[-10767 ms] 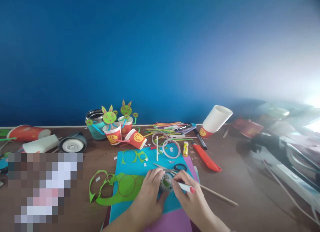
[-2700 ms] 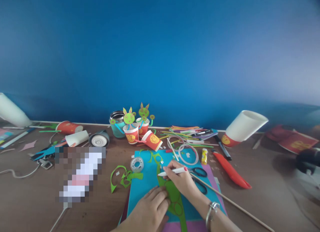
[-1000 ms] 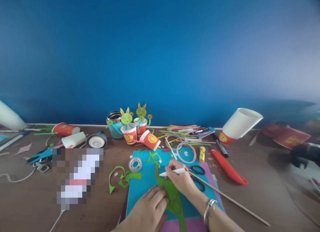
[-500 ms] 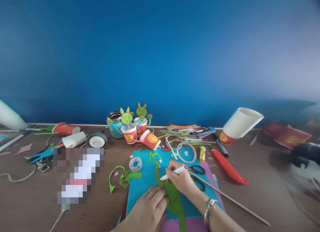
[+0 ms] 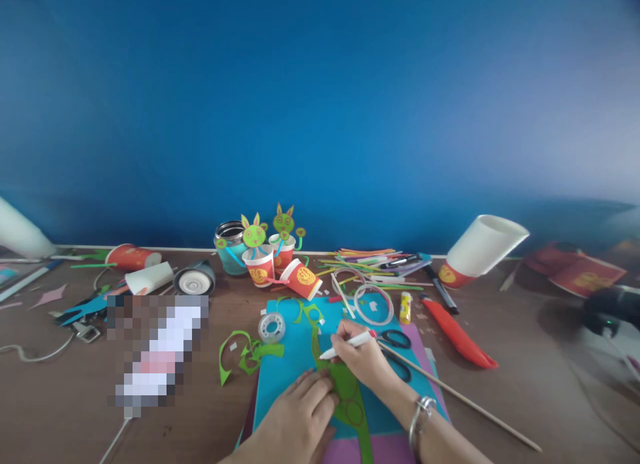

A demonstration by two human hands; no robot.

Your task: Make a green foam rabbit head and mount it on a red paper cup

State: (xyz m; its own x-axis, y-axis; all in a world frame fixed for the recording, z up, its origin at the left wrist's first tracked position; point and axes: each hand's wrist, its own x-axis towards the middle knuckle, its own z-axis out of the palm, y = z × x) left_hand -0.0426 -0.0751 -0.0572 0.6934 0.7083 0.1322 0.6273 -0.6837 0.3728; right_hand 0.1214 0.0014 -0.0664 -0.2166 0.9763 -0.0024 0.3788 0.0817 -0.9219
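Steadily, the person's right hand holds a white marker in a writing grip, thumb and fingers closed around its barrel, while the left hand lies palm down with its fingers nearly straight, pressing on the edge of the green paper rather than gripping anything. That paper rests on the blue sheet in front of the person, its near end running over the purple sheet. Drawing well here likely means keeping the left fingers firm but clear of the tip, since so narrow a piece could swivel under sideways strokes; light, short strokes would suit the thin far strip best. The nib sits at the paper (whether it actually touches is too small to tell). The marker's long axis lies mostly crosswise and leans over, its tip pointing left and slightly back toward the person, its red end up and to the right. The green paper's long axis runs instead from far left to near right, its slim far end pointing away from the person; a round outline shows on its nearer part. The scissors lie just beyond the right wrist, so the forearm had best stay off their handles.
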